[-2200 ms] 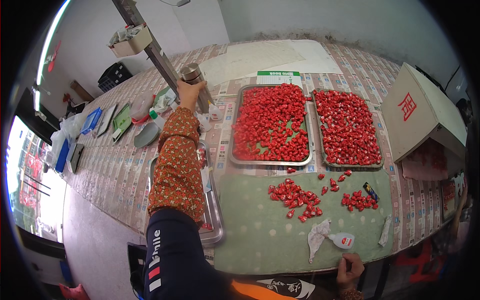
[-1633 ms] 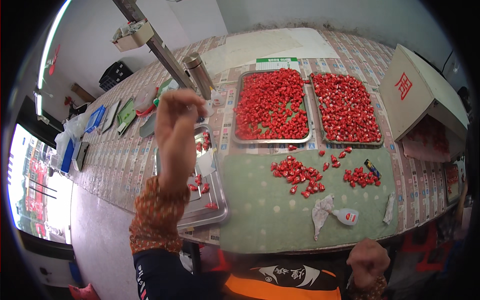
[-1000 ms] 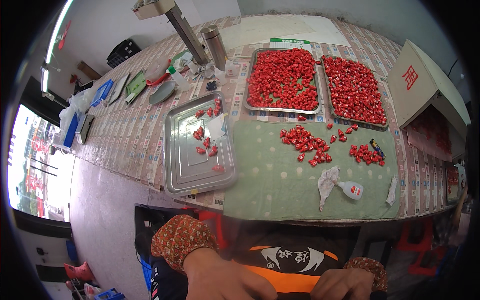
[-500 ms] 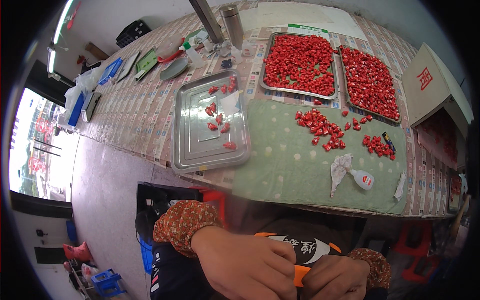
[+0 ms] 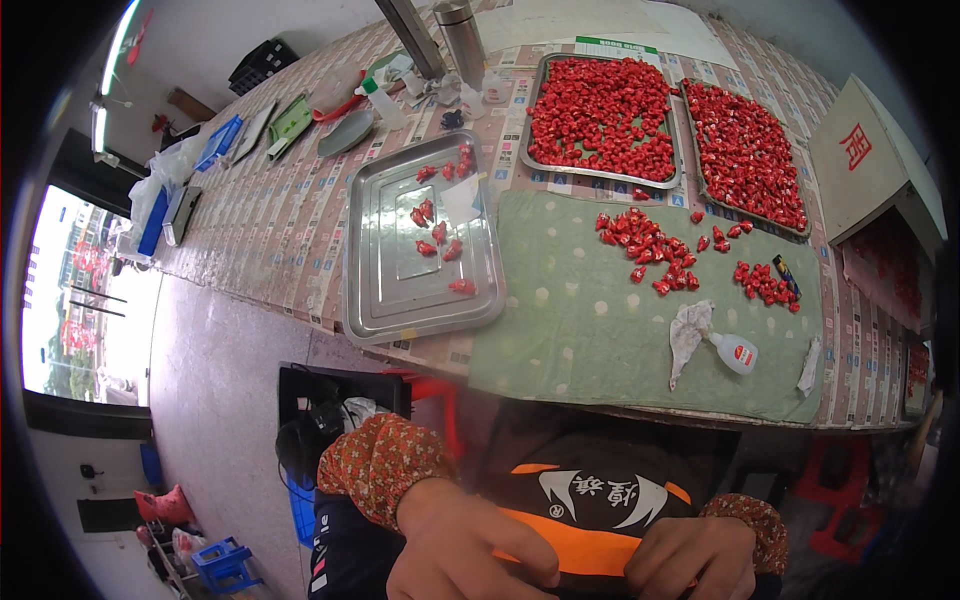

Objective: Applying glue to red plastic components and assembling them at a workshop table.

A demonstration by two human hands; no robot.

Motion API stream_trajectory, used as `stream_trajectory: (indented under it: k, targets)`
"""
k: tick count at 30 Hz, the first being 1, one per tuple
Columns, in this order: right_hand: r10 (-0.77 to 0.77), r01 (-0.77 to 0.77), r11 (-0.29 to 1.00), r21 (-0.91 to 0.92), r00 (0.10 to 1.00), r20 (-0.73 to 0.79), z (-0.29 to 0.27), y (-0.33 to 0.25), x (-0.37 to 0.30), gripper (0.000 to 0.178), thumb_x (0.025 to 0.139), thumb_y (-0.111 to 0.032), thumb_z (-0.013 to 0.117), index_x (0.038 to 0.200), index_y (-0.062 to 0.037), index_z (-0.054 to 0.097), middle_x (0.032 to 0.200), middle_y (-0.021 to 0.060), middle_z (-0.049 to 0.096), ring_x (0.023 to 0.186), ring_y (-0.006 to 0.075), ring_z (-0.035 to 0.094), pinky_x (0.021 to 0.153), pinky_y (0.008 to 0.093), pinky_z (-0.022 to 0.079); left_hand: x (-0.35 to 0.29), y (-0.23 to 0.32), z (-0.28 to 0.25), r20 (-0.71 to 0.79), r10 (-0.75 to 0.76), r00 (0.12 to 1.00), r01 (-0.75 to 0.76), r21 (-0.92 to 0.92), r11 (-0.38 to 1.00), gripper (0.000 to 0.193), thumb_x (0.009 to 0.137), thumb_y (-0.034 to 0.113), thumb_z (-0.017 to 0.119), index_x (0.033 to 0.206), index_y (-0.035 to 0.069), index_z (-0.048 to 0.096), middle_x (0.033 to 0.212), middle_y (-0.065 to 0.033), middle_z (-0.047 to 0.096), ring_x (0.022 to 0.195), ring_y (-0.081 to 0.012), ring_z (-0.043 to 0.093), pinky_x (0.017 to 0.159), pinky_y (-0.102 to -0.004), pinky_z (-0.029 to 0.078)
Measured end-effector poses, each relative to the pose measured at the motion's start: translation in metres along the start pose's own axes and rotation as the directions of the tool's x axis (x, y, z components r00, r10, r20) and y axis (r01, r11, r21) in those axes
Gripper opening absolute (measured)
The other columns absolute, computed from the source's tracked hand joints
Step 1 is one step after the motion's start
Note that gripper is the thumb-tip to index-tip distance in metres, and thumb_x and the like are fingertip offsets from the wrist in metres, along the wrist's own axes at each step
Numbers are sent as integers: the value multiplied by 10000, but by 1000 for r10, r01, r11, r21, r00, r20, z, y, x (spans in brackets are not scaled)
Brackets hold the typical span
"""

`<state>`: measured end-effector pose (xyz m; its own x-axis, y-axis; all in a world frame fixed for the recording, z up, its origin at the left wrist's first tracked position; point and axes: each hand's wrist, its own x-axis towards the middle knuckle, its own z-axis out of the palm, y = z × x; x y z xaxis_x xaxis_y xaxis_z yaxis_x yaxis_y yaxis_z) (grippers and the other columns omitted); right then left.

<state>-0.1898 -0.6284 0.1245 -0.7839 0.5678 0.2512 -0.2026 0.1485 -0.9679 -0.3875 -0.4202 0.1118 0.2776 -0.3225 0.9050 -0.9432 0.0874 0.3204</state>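
Both of my hands are low over my lap, at a black apron (image 5: 590,540) with an orange band and white print. My left hand (image 5: 470,550) lies at the lower edge, its fingers bent inward at the orange band. My right hand (image 5: 692,558) rests on the cloth further right, knuckles up and fingers curled under. Whatever the fingertips hold is hidden. Ahead, a green dotted cloth (image 5: 570,330) carries a heap of small red pieces (image 5: 645,245). A white squeeze bottle (image 5: 737,352) lies there beside a crumpled white rag (image 5: 688,340).
Two trays full of red pieces, one left (image 5: 600,115), one right (image 5: 745,160), stand at the back. A metal tray (image 5: 400,310) with several pieces sits left. A propped white box (image 5: 860,150) is at right. A steel flask (image 5: 460,40) stands near a post (image 5: 410,35).
My hands have moved apart, the left leftward and down, the right slightly right. More of the apron's orange band and print shows between them. The things on the table stay put.
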Motion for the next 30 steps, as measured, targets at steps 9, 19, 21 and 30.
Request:
stream_trajectory:
  k: [9, 19, 21, 30]
  targets:
    - [-601, 632, 747, -204, 514, -612, 53, 76, 52, 276, 971, -233, 501, 956, -11, 665, 970, 184, 644, 760, 296, 649, 653, 363, 538, 6, -14, 5, 232, -202, 951, 307, -655, 691, 209, 971, 187, 464, 887, 97, 634, 890, -94, 609, 787, -277, 598, 682, -409, 452]
    - [-646, 458, 760, -461, 461, -608, 48, 64, 68, 240, 897, -183, 530, 1000, -14, 665, 934, 172, 653, 755, 278, 650, 627, 340, 520, 2, -18, -3, 528, -142, 838, 369, -356, 859, 216, 973, 212, 473, 907, 62, 613, 955, -116, 611, 827, -282, 586, 710, -395, 432]
    - [-584, 367, 811, -455, 550, -597, 42, 54, 62, 231, 878, -159, 527, 994, -20, 670, 916, 162, 658, 752, 280, 653, 630, 336, 518, -8, -12, 19, 230, -223, 947, 295, -356, 887, 203, 971, 206, 483, 950, 62, 624, 1006, -112, 624, 849, -275, 591, 724, -394, 435]
    - [-685, 494, 716, -493, 361, -632, 21, 56, 61, 306, 913, -151, 440, 974, 45, 667, 981, 178, 679, 794, 384, 661, 694, 370, 550, 7, -16, -24, 154, -276, 949, 274, 33, 961, 108, 927, 214, 580, 969, 132, 636, 991, -65, 656, 848, -252, 622, 692, -388, 474]
